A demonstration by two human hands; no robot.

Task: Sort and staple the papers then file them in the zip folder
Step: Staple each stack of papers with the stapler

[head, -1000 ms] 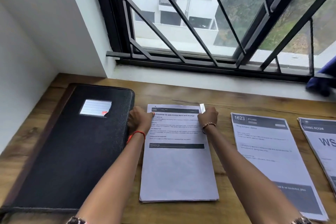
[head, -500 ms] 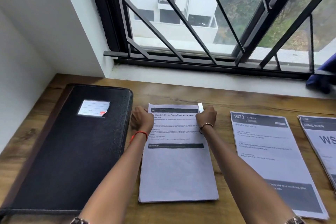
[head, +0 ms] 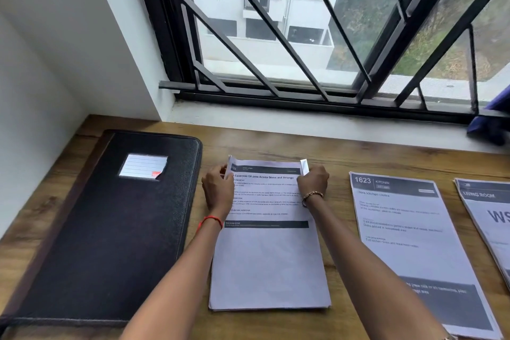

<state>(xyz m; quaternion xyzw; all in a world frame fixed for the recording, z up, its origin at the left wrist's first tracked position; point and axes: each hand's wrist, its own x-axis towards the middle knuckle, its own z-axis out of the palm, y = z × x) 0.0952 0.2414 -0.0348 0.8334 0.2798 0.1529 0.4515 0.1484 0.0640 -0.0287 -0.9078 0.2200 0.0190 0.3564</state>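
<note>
As the left hand pinches it, the top-left corner of the Aroma Stone stack now curls up where it lay flat a second ago; the right hand pinches the top-right corner, flap upright; the stack lies on the desk between the black zip folder and the Kitchen sheets; likely squaring up before stapling.

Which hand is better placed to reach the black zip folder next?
Left, likely. The left hand grips the top left corner of the middle stack, right beside the black zip folder. The right hand pinches the top right corner, so the stack lies between it and the folder.
</note>
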